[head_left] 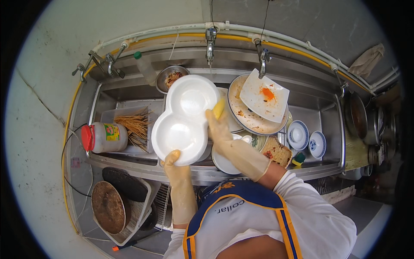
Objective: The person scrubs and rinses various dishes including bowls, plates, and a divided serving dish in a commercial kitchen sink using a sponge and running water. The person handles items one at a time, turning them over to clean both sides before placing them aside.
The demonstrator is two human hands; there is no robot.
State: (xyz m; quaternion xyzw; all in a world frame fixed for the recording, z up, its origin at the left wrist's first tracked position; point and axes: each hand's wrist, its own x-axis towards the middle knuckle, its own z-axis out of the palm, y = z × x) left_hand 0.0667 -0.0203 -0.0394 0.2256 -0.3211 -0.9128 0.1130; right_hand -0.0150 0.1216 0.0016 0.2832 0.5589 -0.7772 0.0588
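My left hand (176, 170), in a cream rubber glove, grips the near rim of a white two-welled dish (180, 134), with the thumb on top. The dish is raised over the sink and tilted towards me. My right hand (221, 134), gloved alike and partly blurred, holds a yellow sponge (219, 108) against or close to the dish's right edge; contact is hard to tell. Right of it, a soiled white square plate (275, 94) lies on a large food-stained round dish (237, 111). Under my right forearm is a white plate (221, 162), partly covered.
Along the steel sink's (326, 129) back wall are several taps (210, 45). Left are a red-lidded jar (108, 137), wooden skewers (134, 126), a green-capped bottle (144, 68) and a metal bowl with scraps (171, 77). Right are blue-patterned bowls (317, 144) and a green-and-yellow sponge (298, 159).
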